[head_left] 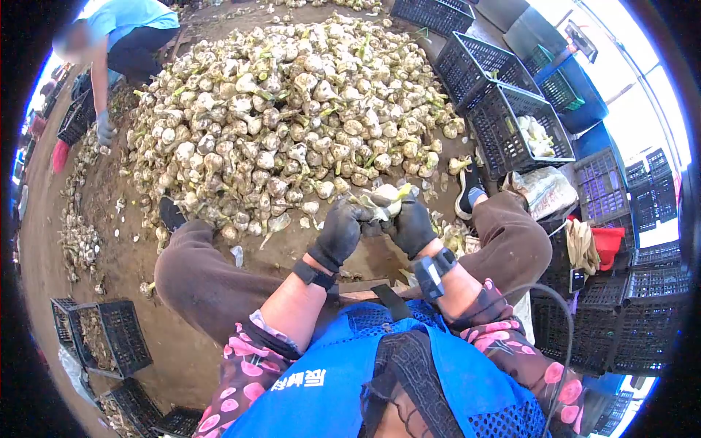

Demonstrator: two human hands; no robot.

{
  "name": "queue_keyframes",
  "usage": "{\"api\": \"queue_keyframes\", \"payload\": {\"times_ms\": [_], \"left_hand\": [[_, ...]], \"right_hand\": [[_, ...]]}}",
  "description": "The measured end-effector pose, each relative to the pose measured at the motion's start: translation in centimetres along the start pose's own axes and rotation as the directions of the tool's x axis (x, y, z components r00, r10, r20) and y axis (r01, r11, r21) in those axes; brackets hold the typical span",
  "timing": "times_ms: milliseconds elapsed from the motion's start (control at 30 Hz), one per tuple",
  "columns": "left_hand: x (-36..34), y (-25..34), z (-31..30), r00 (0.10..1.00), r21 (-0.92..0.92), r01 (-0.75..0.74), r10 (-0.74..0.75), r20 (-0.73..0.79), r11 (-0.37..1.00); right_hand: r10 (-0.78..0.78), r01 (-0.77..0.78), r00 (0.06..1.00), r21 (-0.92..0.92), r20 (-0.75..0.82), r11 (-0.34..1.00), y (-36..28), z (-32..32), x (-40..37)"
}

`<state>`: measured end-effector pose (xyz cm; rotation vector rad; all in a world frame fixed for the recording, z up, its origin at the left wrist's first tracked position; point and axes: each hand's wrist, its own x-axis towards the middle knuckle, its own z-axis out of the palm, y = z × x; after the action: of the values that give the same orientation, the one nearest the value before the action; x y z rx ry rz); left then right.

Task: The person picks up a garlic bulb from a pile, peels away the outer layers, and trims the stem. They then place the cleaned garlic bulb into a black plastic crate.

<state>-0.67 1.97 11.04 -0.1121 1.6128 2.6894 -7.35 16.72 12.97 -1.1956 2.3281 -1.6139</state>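
Both my hands wear dark gloves and meet in front of my knees. My left hand (340, 232) is closed on the left side of a garlic bulb (382, 200) that has a pale yellow-green stem. My right hand (412, 228) grips the same bulb from the right, near its stem. Loose pale skin shows on the bulb between my fingers. Just beyond it lies a large heap of garlic bulbs (285, 124), many with soil and short stems on them. The undersides of my fingers are hidden.
At the right, a black crate (504, 142) holds some whitish peeled garlic (537, 137). Stacked crates (653, 292), a red container (607, 247) and a white sack (544, 191) stand nearby. Another person (128, 36) bends at the far left. More black crates (124, 339) stand lower left.
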Motion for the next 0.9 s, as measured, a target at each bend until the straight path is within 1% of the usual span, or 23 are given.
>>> {"api": "queue_keyframes", "payload": {"times_ms": [67,100,133,167,200,233,267,300,333,367,400,467,500,533,567,600,633,667,733,767,800,867,900], "left_hand": [[0.0,-1.0,-0.9,0.998,-0.021,0.040,-0.041,-0.055,0.999],[0.3,-0.6,-1.3,0.990,0.143,0.073,-0.054,-0.133,0.987],[0.5,-0.3,-1.5,0.976,0.298,0.117,-0.054,-0.212,0.947],[0.0,-0.3,-1.5,0.956,0.593,0.189,-0.008,-0.294,0.783],[0.2,-1.7,-2.0,0.955,0.589,0.192,-0.010,-0.297,0.785],[0.8,-3.9,-3.0,0.988,0.806,0.111,0.022,-0.152,0.581],[1.2,-5.0,-3.6,1.000,0.945,-0.007,0.011,0.003,0.326],[0.3,-5.1,-2.9,0.994,0.888,0.006,-0.103,0.046,0.461],[-0.3,-9.1,-4.1,0.993,0.959,-0.069,-0.069,0.092,0.275],[-0.6,-9.2,-4.0,0.992,0.962,-0.123,-0.004,0.128,0.243],[-0.8,-9.4,-3.9,0.986,0.963,-0.168,0.056,0.160,0.210],[1.2,-6.5,-4.0,0.971,0.895,0.215,-0.183,-0.153,0.390],[0.0,-0.3,-1.5,0.957,0.763,0.287,-0.211,-0.200,0.580],[-0.3,1.0,-0.7,0.956,0.764,0.291,-0.213,-0.203,0.576],[-0.3,1.9,-0.1,0.975,0.467,0.213,-0.220,-0.040,0.858],[-0.3,2.1,0.2,0.982,0.074,0.146,-0.154,0.111,0.986],[-0.6,1.4,0.5,0.972,-0.160,0.221,-0.205,0.114,0.962],[-0.7,1.1,0.8,0.973,-0.162,0.220,-0.204,0.108,0.962],[-1.0,0.9,1.6,0.992,-0.162,0.125,-0.128,-0.008,0.979],[-0.9,0.9,1.5,0.997,-0.080,0.064,-0.066,-0.030,0.995],[-0.9,0.4,1.4,0.997,-0.083,0.065,-0.067,-0.031,0.994],[-0.6,-0.8,1.2,0.976,0.431,-0.063,0.146,-0.163,0.900],[-1.1,1.0,2.0,0.976,0.578,-0.001,0.126,-0.176,0.816]], "right_hand": [[0.283,-0.252,0.952,0.230,-0.117,0.940,0.0,0.5,-0.3],[0.283,-0.252,0.952,0.230,-0.117,0.940,0.0,0.2,-0.3],[0.407,-0.361,0.913,0.506,0.023,0.783,0.2,-0.6,-0.1],[0.476,-0.457,0.858,0.711,0.194,0.534,0.2,-1.4,0.0],[0.481,-0.526,0.792,0.821,0.376,0.224,-0.1,-1.9,0.0],[0.588,-0.494,0.783,0.778,0.203,0.389,-1.6,-1.3,0.7],[0.587,-0.493,0.784,0.777,0.202,0.391,-2.2,-1.2,1.0],[0.618,-0.466,0.756,0.841,0.216,0.275,-2.6,-1.3,1.2],[0.644,-0.425,0.729,0.891,0.233,0.159,-2.8,-1.5,1.4],[0.550,-0.431,0.799,0.870,0.244,0.240,-0.9,-1.7,0.9],[0.552,-0.431,0.798,0.869,0.242,0.241,-0.8,-2.1,0.8],[0.433,-0.362,0.898,0.678,0.070,0.640,-0.6,-2.2,0.4],[0.459,-0.382,0.885,0.687,0.078,0.619,-0.2,-2.2,0.1],[0.460,-0.382,0.884,0.690,0.080,0.615,0.5,-1.9,-0.1],[0.481,-0.391,0.874,0.679,0.063,0.621,1.4,-1.5,-0.2],[0.501,-0.400,0.864,0.668,0.047,0.627,1.2,-1.2,0.2],[0.443,-0.376,0.896,0.589,0.034,0.715,0.6,-1.2,0.0],[0.442,-0.378,0.896,0.589,0.039,0.714,0.1,-1.2,0.1],[0.424,-0.409,0.905,0.318,0.022,0.855,-0.9,-1.2,0.2],[0.350,-0.340,0.936,0.155,-0.046,0.928,0.5,-1.1,0.1],[0.352,-0.342,0.935,0.153,-0.043,0.927,-0.3,-1.4,0.2],[0.258,-0.262,0.965,-0.222,-0.046,0.939,-2.7,-2.1,0.8],[0.011,-0.023,0.999,-0.322,-0.039,0.946,-2.1,-1.8,1.1]]}}
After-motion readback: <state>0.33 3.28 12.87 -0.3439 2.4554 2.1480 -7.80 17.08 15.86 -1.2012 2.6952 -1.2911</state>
